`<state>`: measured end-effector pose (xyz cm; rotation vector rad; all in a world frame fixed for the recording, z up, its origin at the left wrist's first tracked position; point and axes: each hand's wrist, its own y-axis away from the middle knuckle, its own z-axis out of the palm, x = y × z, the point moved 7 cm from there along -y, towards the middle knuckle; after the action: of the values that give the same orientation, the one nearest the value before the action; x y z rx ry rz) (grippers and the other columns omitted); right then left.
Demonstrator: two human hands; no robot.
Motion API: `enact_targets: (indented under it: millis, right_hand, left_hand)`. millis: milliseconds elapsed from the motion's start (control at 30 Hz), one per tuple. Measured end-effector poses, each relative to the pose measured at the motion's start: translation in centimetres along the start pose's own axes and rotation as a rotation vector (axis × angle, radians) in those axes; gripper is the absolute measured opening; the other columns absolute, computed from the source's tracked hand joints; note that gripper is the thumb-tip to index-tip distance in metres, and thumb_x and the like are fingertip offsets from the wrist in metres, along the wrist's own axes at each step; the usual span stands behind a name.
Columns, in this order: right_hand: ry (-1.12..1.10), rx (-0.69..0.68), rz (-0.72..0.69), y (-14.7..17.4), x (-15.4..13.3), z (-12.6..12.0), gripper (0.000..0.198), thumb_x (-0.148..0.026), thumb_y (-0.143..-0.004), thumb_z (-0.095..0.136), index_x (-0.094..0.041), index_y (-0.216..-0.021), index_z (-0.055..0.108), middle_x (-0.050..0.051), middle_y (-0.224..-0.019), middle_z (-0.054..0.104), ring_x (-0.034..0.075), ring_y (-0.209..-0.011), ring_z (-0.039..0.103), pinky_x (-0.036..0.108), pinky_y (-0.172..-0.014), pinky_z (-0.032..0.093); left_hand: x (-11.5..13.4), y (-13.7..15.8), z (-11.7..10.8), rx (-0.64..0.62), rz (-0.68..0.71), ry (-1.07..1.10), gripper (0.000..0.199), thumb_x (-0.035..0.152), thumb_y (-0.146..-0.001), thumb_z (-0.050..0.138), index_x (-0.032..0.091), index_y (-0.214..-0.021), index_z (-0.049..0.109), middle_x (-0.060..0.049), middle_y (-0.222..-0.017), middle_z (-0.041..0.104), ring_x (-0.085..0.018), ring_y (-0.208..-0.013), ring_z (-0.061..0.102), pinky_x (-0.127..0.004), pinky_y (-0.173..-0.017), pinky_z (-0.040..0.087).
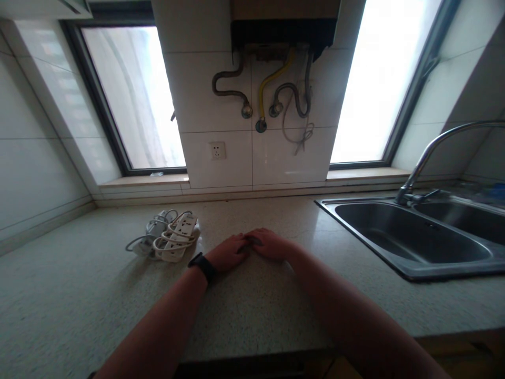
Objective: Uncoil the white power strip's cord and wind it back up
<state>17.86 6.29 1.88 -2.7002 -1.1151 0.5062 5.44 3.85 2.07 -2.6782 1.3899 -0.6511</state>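
My left hand (226, 252) rests on the speckled countertop (252, 316), palm down, with a black watch (202, 266) on its wrist. My right hand (270, 243) lies on the counter from the other side, and its fingertips meet those of the left. Both hands look flat and open, with nothing visible in them; where the fingers meet, detail is dim. Nearest the left hand is a white power strip (181, 234) with its cable wound around it. Close against it, further left, sits a second bundle of white cable and plug (147, 245), partly hidden.
A steel double sink (410, 271) with a curved faucet (430, 150) is set in the counter at right. On the tiled back wall are an outlet (217, 150), a yellow hose (272, 79) and grey hoses (229, 93) under a dark appliance (284, 31). Windows flank them.
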Motion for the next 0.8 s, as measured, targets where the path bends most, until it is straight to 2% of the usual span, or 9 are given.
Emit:
enact_targets:
  millis: [200, 800]
  right_hand:
    - [-0.019, 0.002, 0.014, 0.11, -0.07, -0.10, 0.051, -0.029, -0.090, 0.054, -0.013, -0.138, 0.057, 0.007, -0.136, 0.057, 0.022, -0.128, 0.049, 0.034, -0.114, 0.034]
    - [-0.009, 0.010, 0.001, 0.02, 0.23, 0.15, 0.050, -0.027, -0.089, 0.054, -0.013, -0.137, 0.057, 0.007, -0.135, 0.057, 0.023, -0.127, 0.050, 0.035, -0.113, 0.033]
  left_hand:
    - [0.18, 0.01, -0.07, -0.002, 0.005, 0.016, 0.048, 0.033, -0.094, 0.046, 0.018, -0.138, 0.056, -0.012, -0.141, 0.048, -0.024, -0.137, 0.040, -0.044, -0.122, 0.026]
    - [0.03, 0.00, 0.05, 0.004, 0.010, -0.007, 0.050, 0.036, -0.095, 0.044, 0.017, -0.140, 0.055, -0.013, -0.144, 0.046, -0.025, -0.139, 0.038, -0.044, -0.123, 0.024]
